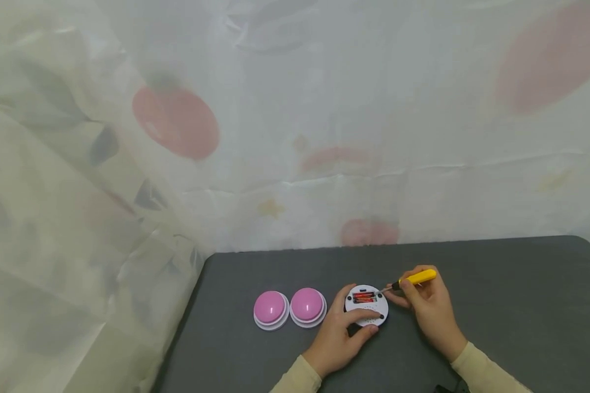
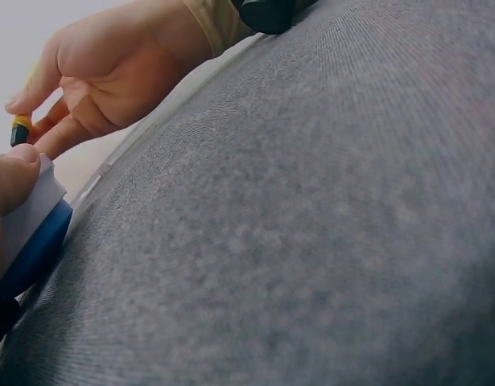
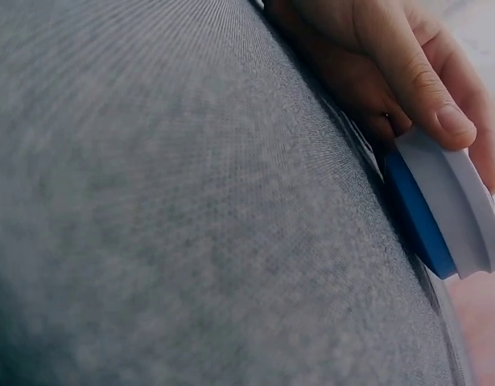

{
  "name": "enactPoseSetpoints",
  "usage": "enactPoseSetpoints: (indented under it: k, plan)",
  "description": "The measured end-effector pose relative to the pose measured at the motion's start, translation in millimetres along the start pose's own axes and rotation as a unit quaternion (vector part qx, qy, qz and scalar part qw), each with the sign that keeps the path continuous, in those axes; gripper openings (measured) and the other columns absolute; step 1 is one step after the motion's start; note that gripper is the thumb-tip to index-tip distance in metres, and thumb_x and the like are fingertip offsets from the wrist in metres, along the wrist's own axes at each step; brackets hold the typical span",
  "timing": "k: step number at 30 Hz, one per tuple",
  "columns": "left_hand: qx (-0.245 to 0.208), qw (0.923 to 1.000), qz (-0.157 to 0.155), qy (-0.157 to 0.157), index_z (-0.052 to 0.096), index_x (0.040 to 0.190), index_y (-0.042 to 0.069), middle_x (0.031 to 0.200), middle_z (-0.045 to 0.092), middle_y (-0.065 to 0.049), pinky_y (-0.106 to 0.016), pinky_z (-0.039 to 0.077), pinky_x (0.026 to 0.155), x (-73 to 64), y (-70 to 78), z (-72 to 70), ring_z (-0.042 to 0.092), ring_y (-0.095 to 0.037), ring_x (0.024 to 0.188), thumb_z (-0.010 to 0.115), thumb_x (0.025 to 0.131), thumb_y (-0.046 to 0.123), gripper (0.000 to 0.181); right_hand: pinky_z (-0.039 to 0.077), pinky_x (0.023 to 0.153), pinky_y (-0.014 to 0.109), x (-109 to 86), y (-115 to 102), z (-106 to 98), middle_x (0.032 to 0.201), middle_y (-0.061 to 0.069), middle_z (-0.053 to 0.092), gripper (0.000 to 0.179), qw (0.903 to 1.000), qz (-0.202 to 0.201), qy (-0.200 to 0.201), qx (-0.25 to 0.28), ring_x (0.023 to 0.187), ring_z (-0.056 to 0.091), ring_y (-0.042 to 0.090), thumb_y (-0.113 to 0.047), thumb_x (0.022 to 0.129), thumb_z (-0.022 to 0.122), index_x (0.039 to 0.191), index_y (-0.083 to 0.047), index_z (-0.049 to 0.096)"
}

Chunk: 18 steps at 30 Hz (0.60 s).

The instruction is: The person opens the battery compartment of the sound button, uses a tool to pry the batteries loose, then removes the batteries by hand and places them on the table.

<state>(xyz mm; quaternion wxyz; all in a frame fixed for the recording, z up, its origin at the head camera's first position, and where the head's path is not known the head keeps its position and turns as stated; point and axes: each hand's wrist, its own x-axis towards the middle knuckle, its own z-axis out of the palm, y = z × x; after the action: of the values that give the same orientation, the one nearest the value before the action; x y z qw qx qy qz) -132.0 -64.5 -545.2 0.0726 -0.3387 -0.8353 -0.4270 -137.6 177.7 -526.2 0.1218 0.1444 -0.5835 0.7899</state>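
A round white push-button device (image 1: 383,307) lies upside down on the table, its battery compartment uncovered and showing red batteries (image 1: 364,297). Its blue dome (image 3: 420,217) faces down in the right wrist view. My left hand (image 1: 338,334) grips the device by its rim, with a finger lying across the white underside. In my right hand (image 1: 431,307) is a screwdriver (image 1: 423,277) with a yellow and black handle, pinched between thumb and fingers. Its metal tip points at the device's edge beside the compartment; whether it touches a screw is too small to tell.
Two pink-domed buttons with white bases, one (image 1: 269,307) and another (image 1: 307,304), stand side by side left of my left hand. The dark grey table (image 1: 521,311) meets a patterned sheet (image 1: 423,120) at its back edge. More sheeting hangs along the left side.
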Motion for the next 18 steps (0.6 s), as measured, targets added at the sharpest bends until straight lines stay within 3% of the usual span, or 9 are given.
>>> enactPoseSetpoints:
  k: [3, 10, 18]
  plan:
    - [-0.004, 1.0000, 0.002, -0.001, 0.081, 0.127, 0.031, 0.168, 0.040, -0.020, -0.048, 0.046, 0.118, 0.0, -0.9, -0.2, 0.049, -0.028, 0.148, 0.078, 0.103, 0.035, 0.024, 0.060, 0.092, 0.048, 1.0, -1.7, 0.5, 0.118, 0.026, 0.044, 0.026, 0.9994, 0.017, 0.007, 0.030, 0.113, 0.071, 0.026, 0.002, 0.115, 0.046, 0.128, 0.016, 0.029]
    - [-0.005, 0.9999, 0.007, -0.006, 0.080, 0.126, 0.030, 0.169, 0.038, -0.022, -0.048, 0.045, 0.119, 1.2, -3.3, -0.9, 0.048, -0.030, 0.151, 0.078, 0.104, 0.033, 0.022, 0.060, 0.093, 0.048, 4.1, -2.3, 0.7, 0.117, 0.018, 0.045, 0.023, 0.9989, 0.020, 0.014, 0.040, 0.114, 0.069, 0.021, -0.001, 0.116, 0.045, 0.127, 0.013, 0.030]
    - [-0.038, 0.9992, -0.008, -0.009, 0.081, 0.123, 0.029, 0.172, 0.033, -0.021, -0.049, 0.041, 0.122, 0.1, -3.4, -1.0, 0.042, -0.033, 0.155, 0.079, 0.103, 0.026, 0.020, 0.062, 0.089, 0.048, 1.2, -0.4, -2.4, 0.119, 0.028, 0.042, 0.019, 0.9983, 0.010, 0.044, 0.037, 0.109, 0.070, 0.021, 0.000, 0.116, 0.046, 0.127, 0.011, 0.035]
